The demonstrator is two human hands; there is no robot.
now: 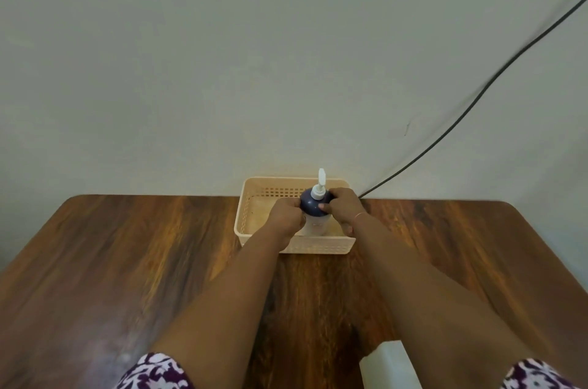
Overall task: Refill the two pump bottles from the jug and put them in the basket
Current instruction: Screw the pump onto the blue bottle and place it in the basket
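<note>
Bottle (313,204) placement into basket (254,194).
The bottle is grasped upright from both sides by the left hand (286,213) and right hand (345,205), within the basket walls. Release is judged to follow once the base is seated; seating cannot be confirmed.

The left arm (229,293) and right arm (413,277) reach forward, converging mid-frame; left hand (286,217) and right hand (345,208) curl fingers round a bottle (313,204) between them.
</note>
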